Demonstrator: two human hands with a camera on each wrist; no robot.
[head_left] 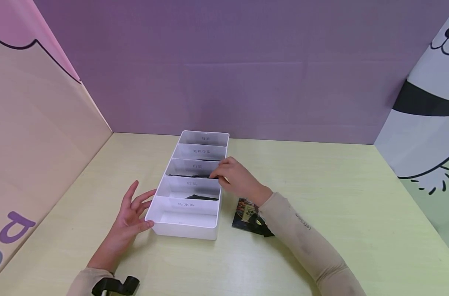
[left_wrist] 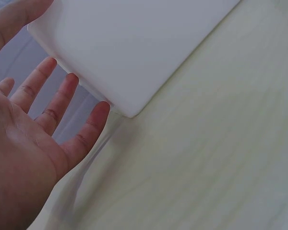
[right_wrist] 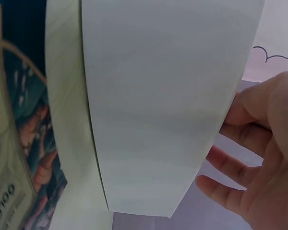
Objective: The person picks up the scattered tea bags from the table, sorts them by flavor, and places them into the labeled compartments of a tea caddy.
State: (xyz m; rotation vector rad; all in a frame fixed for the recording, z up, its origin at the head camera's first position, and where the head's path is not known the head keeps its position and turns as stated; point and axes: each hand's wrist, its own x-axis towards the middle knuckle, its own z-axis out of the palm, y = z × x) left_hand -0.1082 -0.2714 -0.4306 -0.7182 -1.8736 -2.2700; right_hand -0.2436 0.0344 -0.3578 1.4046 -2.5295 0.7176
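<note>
A long white box [head_left: 184, 232] with several labelled compartments stands on the table. My left hand [head_left: 130, 220] is at its near left corner, fingers spread and the thumb by the front edge; in the left wrist view the fingertips [left_wrist: 103, 106] are right at the box side. My right hand [head_left: 237, 179] reaches over the right rim into the middle compartment, thumb and index finger together at the end of a dark tea packet [head_left: 189, 176]. In the right wrist view the box wall hides those fingertips, while the other fingers [right_wrist: 221, 189] hang loosely outside.
A dark printed packet [head_left: 243, 213] lies on the table right of the box, partly under the right forearm; OOLONG reads on its label [right_wrist: 12, 201]. Another dark packet [head_left: 202, 197] shows in the compartment nearer me. A purple wall [head_left: 246, 82] stands behind the table.
</note>
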